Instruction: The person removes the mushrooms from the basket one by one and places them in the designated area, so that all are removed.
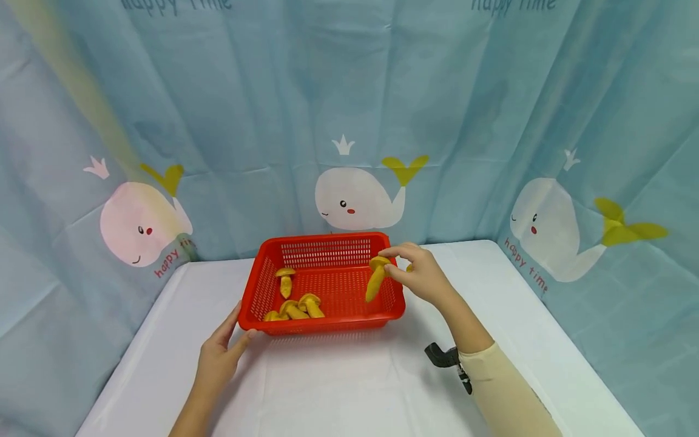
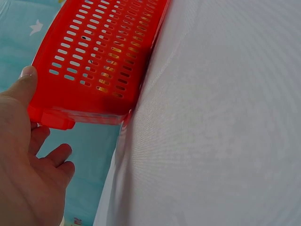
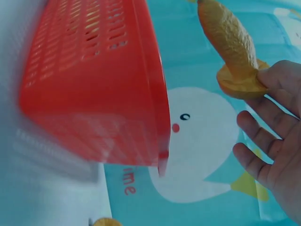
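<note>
A red perforated plastic basket [image 1: 322, 324] sits on the white table. My left hand [image 1: 217, 358] holds its front left corner, the thumb [image 2: 29, 82] on the rim and the other fingers around the corner. Between thumb and fingertips my right hand [image 1: 417, 273] pinches a yellow-brown mushroom [image 1: 375, 282] by its cap. It hangs with the stem down over the right part of the basket, above the rim in the right wrist view. Inside the basket, one mushroom [image 1: 286, 282] stands apart near the left wall. Several more, such as this mushroom [image 1: 311, 305], cluster at the front left.
Another mushroom [image 3: 107, 221] lies on the table just right of the basket, mostly behind my right hand in the head view. A blue curtain [image 1: 349, 91] with printed whales surrounds the table [image 1: 327, 388] at the back and sides. A black strap device [image 1: 442, 357] sits at my right wrist.
</note>
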{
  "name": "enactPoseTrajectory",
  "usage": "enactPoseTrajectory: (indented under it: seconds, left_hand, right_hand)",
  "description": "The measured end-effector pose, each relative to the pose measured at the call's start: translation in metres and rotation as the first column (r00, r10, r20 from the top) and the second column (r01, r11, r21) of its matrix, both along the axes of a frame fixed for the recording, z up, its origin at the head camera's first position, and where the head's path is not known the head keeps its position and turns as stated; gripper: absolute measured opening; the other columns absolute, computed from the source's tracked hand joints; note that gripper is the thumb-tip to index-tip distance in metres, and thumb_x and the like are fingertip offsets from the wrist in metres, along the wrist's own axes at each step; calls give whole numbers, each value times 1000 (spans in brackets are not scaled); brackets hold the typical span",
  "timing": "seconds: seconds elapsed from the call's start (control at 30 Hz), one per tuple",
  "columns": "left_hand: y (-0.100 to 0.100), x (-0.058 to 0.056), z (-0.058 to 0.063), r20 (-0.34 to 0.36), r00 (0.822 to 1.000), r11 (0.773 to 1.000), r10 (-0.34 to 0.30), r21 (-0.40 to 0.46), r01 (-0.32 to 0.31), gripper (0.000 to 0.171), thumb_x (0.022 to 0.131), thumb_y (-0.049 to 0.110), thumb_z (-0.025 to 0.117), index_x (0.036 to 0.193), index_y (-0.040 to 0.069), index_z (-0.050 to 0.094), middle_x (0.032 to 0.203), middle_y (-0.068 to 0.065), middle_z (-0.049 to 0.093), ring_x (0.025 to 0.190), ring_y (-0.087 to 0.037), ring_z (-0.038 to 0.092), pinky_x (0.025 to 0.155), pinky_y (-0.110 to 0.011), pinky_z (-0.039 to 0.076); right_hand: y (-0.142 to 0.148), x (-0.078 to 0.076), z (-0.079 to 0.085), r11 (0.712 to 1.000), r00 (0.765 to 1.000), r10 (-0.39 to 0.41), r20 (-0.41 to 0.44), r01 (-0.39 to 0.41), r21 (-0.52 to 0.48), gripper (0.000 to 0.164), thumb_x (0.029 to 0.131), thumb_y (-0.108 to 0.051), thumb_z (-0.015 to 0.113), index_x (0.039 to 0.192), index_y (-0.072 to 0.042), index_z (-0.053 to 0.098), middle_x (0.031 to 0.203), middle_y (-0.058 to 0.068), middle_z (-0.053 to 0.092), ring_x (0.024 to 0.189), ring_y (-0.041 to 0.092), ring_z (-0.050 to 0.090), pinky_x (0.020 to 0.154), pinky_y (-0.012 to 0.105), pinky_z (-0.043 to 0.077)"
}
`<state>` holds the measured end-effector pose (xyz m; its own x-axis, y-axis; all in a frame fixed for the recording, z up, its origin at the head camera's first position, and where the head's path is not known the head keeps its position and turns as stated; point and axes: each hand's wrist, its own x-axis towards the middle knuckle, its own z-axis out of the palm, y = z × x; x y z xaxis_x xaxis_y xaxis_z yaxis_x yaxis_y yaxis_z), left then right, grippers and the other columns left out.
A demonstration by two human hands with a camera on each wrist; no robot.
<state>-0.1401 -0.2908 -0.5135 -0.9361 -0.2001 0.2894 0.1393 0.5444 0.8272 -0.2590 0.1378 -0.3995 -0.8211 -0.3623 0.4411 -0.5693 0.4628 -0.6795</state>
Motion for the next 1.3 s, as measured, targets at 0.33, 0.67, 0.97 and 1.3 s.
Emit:
enactPoseTrajectory:
  seconds: [0.33, 0.67, 0.97, 1.3]
  left_hand:
    - [0, -1, 0, 15, 1000, 1000, 11, -1, -11, 73, 93, 27, 77, 156, 34, 41, 159, 5, 45, 135, 21, 32, 101, 2, 29]
    - [-1, 1, 0, 10, 1000, 1000, 9, 5, -9, 73, 93, 28, 77, 157, 33, 42, 158, 4, 46, 132, 22, 33, 101, 3, 29]
    - [-1, -2, -1, -18, 1000, 1000, 0, 6, 0, 73, 93, 23, 78, 157, 30, 43, 158, 2, 46, 134, 20, 34, 102, 2, 30]
    - [-2, -3, -4, -6, 1000, 1000, 11, 1, -11, 73, 93, 27, 78, 157, 31, 43, 158, 2, 46, 134, 20, 34, 101, 2, 30]
  right_hand:
    - [32, 11, -10, 998, 999, -45, 9, 45, -40, 24, 96, -18, 74, 119, -22, 76, 118, -6, 71, 110, 20, 61, 81, 34, 58]
    - [56, 17, -22, 993, 993, -113, -21, 112, -26, 24, 96, -16, 74, 119, -24, 76, 117, -5, 72, 114, 18, 60, 104, 58, 49]
    - [66, 21, -29, 991, 991, -132, -30, 133, 28, 26, 94, -15, 76, 120, -19, 75, 117, 1, 72, 112, 24, 63, 101, 57, 51]
    - [79, 21, -30, 987, 987, -159, 3, 159, 28, 24, 95, -19, 76, 119, -20, 75, 120, 2, 71, 116, 26, 62, 102, 61, 50]
